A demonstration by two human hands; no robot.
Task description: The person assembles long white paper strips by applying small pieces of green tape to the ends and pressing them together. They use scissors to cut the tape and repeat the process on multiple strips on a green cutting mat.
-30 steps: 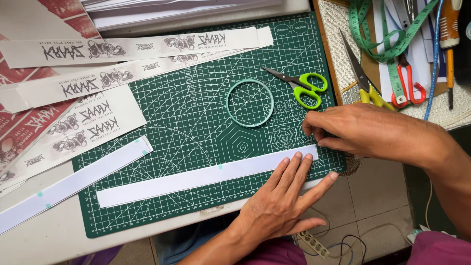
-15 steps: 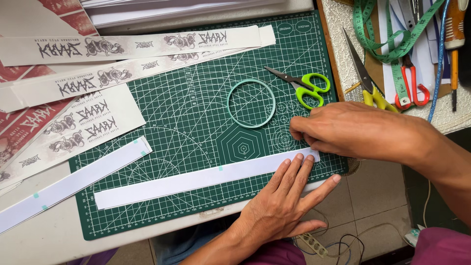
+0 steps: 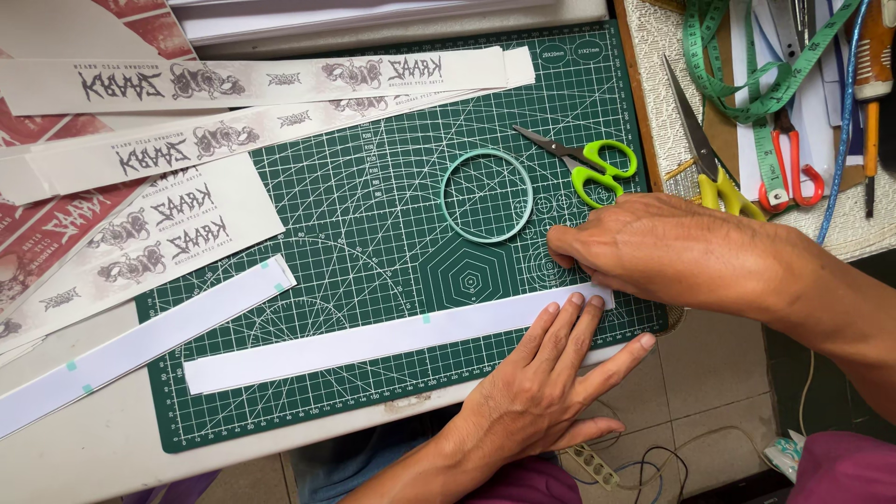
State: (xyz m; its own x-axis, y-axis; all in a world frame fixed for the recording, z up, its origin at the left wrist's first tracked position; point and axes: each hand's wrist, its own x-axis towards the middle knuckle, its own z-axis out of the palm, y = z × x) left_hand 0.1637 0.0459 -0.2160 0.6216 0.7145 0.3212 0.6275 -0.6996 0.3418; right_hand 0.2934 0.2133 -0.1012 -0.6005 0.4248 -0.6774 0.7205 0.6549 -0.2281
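Observation:
A long white paper strip (image 3: 373, 341) lies slanted on the green cutting mat (image 3: 373, 233). My left hand (image 3: 546, 392) lies flat with spread fingers, its fingertips pressing the strip's right part. My right hand (image 3: 672, 252) rests over the strip's right end, fingers curled down onto it near the mat's right edge. Whether it holds anything small is hidden. A pale green ring (image 3: 486, 196) lies on the mat just left of that hand.
Green-handled scissors (image 3: 583, 163) lie above my right hand. Printed paper strips (image 3: 233, 84) cover the upper left. Another white strip (image 3: 140, 345) lies at the left. Yellow scissors (image 3: 705, 154), red scissors (image 3: 789, 168) and a green tape measure (image 3: 747, 84) sit on the right-hand board.
My right hand has slid a little leftward along the strip's right end. My left hand stays pressed on the strip.

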